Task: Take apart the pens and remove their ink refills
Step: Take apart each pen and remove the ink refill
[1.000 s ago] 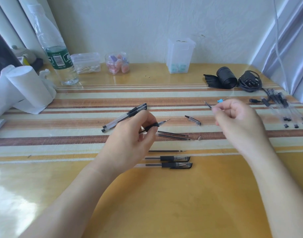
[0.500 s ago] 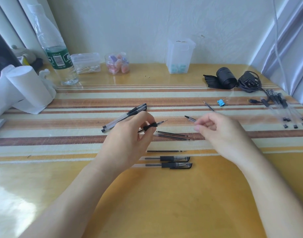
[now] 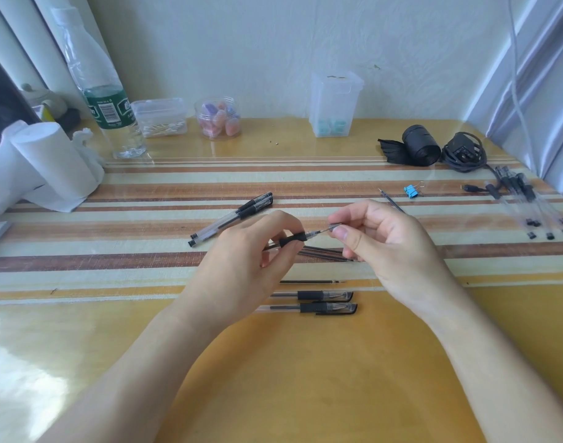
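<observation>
**Both hands on one pen above the striped table**

From the head camera I see my left hand (image 3: 241, 257) curled around a pen (image 3: 294, 239), fingers pinching its black grip, the clear barrel mostly hidden in the palm. My right hand (image 3: 388, 247) pinches the pen's tip end between thumb and forefinger, just right of the grip. The pen is held slightly above the table (image 3: 305, 378), near its middle.

Under the hands lie loose ink refills (image 3: 324, 254), and one more refill (image 3: 308, 282) sits nearer to me. Two capped pens (image 3: 318, 302) lie side by side at the near edge of the stripes. Two more pens (image 3: 232, 219) rest to the far left. A blue binder clip (image 3: 410, 190) lies far right, and emptied barrels (image 3: 526, 203) farther right.
</observation>
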